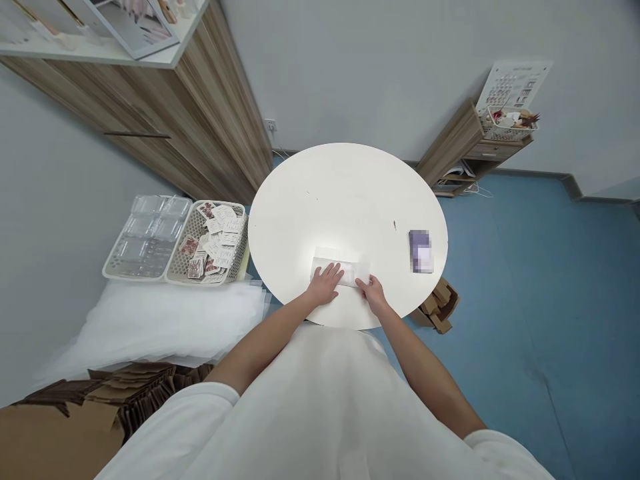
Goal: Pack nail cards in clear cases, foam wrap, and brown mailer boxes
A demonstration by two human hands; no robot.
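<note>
A flat white packet in pale, translucent wrapping (345, 274) lies near the front edge of the round white table (340, 193). My left hand (324, 285) rests flat on its left part, fingers spread. At the packet's right end, my right hand (372, 294) pinches the edge of the wrapping between thumb and fingers. What the wrapping covers cannot be made out. To the right on the table lies a purple and white rectangular item (421, 251), its surface pixelated.
Left of the table stand a white basket of printed cards (238, 257) and a basket of clear plastic cases (111, 267). White translucent sheets (165, 320) and folded brown cardboard (60, 427) lie nearer me. An open carton (453, 303) sits on the floor at right. Wooden cabinets flank the back.
</note>
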